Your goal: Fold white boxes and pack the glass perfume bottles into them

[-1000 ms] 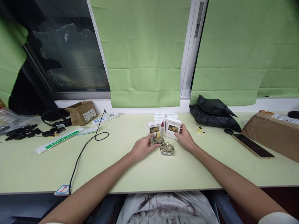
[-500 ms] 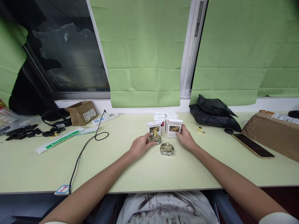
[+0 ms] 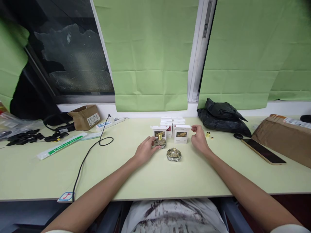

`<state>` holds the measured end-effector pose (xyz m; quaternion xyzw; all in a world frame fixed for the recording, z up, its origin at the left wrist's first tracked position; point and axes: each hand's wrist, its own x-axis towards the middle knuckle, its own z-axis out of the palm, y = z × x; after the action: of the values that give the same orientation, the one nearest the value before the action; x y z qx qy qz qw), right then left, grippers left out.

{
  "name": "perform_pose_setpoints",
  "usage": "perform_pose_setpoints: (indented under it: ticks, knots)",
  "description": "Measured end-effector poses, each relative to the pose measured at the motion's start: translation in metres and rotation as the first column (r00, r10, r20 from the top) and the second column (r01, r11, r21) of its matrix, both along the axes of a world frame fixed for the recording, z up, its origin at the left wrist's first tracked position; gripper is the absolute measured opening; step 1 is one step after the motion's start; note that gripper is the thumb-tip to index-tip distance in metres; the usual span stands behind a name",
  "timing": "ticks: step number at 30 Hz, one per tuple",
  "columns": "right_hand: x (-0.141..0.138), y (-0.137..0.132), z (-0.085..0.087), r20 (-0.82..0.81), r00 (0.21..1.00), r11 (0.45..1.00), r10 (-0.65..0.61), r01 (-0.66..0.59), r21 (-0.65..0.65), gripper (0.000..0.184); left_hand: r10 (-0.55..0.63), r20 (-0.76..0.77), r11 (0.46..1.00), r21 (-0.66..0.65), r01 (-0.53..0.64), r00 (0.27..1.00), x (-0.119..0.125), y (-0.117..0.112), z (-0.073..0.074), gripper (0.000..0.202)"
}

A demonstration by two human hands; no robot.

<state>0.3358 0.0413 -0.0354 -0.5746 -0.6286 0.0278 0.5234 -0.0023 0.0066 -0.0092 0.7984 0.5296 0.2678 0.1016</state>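
My left hand (image 3: pixel 145 150) grips a small round glass perfume bottle with a gold cap (image 3: pixel 160 141), standing on the pale green desk (image 3: pixel 155 174) in front of a white box (image 3: pixel 159 132). My right hand (image 3: pixel 199 139) hovers just right of another white box (image 3: pixel 181 134), fingers loosely curled and holding nothing. A second glass bottle (image 3: pixel 174 154) sits on the desk between my hands. More white boxes (image 3: pixel 171 122) stand behind.
A gold cap (image 3: pixel 208 134) and a black bag (image 3: pixel 222 118) lie to the right, then a phone (image 3: pixel 263 151) and a cardboard parcel (image 3: pixel 284 136). On the left are a black cable (image 3: pixel 89 150), a power strip (image 3: pixel 110 123), a small carton (image 3: pixel 84 117) and black parts (image 3: pixel 24 136).
My left hand slid its bottle back toward the left box. My right hand set the right box upright, let go of it and drew away to the right.
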Motion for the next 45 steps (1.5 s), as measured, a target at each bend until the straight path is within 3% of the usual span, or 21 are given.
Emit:
perform_pose_setpoints:
  ticks: [5,10,13,17,19,22,26,40,45]
  knots:
    - [0.025,0.002,0.012,0.112,0.959,0.966,-0.259,0.257,0.036,0.049,-0.012,0.005,1.000,0.007,0.012,1.000,-0.001,0.003,-0.001,0.039]
    - [0.042,0.001,0.010,0.376,0.791,0.833,-0.483,0.547,-0.082,0.039,-0.022,0.062,1.000,0.006,0.022,0.998,0.000,0.000,-0.001,0.039]
    - [0.049,0.003,0.004,0.423,0.751,0.781,-0.508,0.608,-0.141,0.040,0.012,0.145,1.000,0.014,-0.014,0.989,0.004,-0.005,0.002,0.047]
    - [0.056,0.007,0.000,0.389,0.800,0.733,-0.456,0.586,-0.347,0.045,0.083,0.320,0.993,0.053,-0.105,0.944,0.008,-0.013,0.012,0.049]
    - [0.056,0.008,-0.001,0.383,0.822,0.724,-0.421,0.559,-0.404,0.046,0.038,0.411,0.989,0.117,-0.094,0.911,0.008,-0.016,0.017,0.040]
    - [0.055,0.008,-0.002,0.398,0.835,0.735,-0.380,0.533,-0.419,0.044,-0.088,0.451,0.981,0.196,-0.003,0.888,0.009,-0.020,0.018,0.029]
    - [0.054,0.005,-0.001,0.438,0.837,0.754,-0.326,0.510,-0.413,0.042,-0.201,0.397,0.974,0.174,0.142,0.896,0.012,-0.025,0.014,0.027]
    - [0.045,0.007,-0.004,0.509,0.848,0.869,-0.146,0.356,-0.344,0.049,-0.268,0.258,0.963,0.042,0.266,0.928,0.016,-0.034,0.016,0.024]
    - [0.031,0.003,-0.002,0.498,0.864,0.898,-0.078,0.278,-0.342,0.042,-0.298,0.204,0.953,0.014,0.302,0.933,0.017,-0.037,0.020,0.024]
